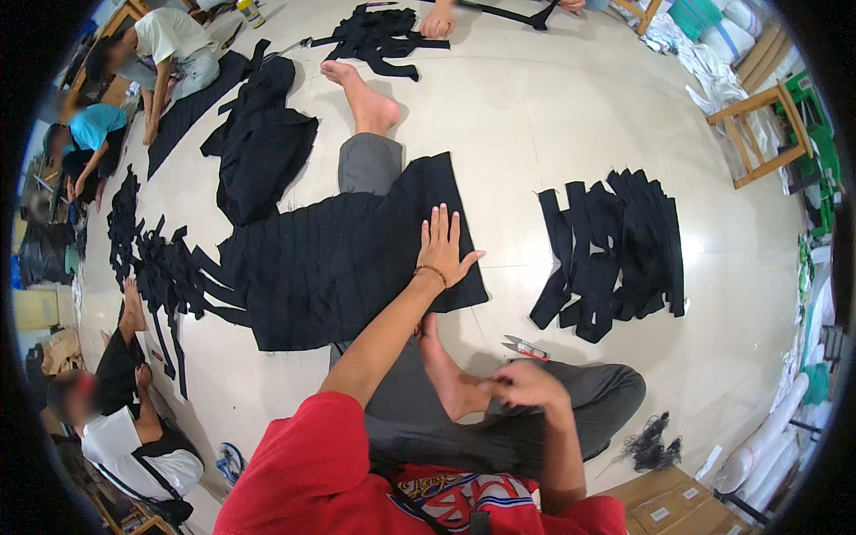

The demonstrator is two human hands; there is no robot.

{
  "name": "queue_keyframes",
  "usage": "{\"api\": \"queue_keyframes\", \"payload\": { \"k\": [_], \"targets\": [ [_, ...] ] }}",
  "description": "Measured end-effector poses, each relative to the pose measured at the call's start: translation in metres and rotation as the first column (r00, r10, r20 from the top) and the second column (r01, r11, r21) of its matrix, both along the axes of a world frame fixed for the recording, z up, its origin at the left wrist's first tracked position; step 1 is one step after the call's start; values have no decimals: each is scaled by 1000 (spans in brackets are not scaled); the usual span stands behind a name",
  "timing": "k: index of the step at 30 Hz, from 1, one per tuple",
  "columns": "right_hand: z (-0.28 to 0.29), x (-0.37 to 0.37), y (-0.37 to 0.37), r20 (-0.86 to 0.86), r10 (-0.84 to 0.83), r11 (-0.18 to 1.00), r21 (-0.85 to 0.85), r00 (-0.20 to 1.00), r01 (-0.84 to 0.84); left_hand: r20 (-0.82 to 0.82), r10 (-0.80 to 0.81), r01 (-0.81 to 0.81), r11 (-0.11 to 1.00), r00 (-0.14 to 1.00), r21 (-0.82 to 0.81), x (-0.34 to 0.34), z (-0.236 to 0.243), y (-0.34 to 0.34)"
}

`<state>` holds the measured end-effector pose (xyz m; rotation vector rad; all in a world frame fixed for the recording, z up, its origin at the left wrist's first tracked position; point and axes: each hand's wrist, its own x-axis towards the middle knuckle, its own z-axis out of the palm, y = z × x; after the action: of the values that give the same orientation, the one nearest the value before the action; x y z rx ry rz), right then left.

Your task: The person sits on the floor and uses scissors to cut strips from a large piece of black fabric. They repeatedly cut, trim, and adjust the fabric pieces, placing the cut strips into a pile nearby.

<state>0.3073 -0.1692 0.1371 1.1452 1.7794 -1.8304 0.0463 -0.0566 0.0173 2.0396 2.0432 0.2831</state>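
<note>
My left hand [441,242] lies flat, fingers spread, on the right end of a large black cloth [330,259] laid across the floor and over my stretched-out leg. That cloth is made up of side-by-side panels or folds. A beaded bracelet circles the left wrist. My right hand [532,385] is raised near my bent foot and lap. Its fingers look curled but are smeared by motion, so I cannot see whether they hold anything. Just beyond it, thread snips [526,348] with a red handle rest on the floor near my knee.
To the right lie black fabric strips [615,250], with a tangle of dark threads [655,441] nearer me. Black cloth [267,152] and more strips [165,259] spread to the left. People sit at left; another person's hand [438,20] reaches in at the top. A wooden stool [758,134] stands far right.
</note>
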Motion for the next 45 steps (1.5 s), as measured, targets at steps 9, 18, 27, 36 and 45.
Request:
{"api": "queue_keyframes", "payload": {
  "k": [9, 18, 27, 36, 45],
  "targets": [
    [18, -139, 5, -673, -731, 338, -499, -111, 798, 59, -80, 81, 997, 995, -16, 11, 13, -5],
    [-24, -93, 21, 130, -390, 528, 842, 911, 106, 42, 78, -86, 959, 996, 268, -59, 20, 115],
    [-49, -86, 2, -72, -525, 497, 783, 848, 374, 39, 80, -74, 987, 996, -140, -71, 22, 146],
    [-53, -76, 9, -413, -506, 369, 689, 757, 624, 266, -29, 72, 986, 963, -151, -91, 48, 162],
    [-30, -76, -13, -627, -690, 202, 312, 361, 928, 438, 102, -226, 944, 893, 241, -111, 80, 149]
  ]
}}
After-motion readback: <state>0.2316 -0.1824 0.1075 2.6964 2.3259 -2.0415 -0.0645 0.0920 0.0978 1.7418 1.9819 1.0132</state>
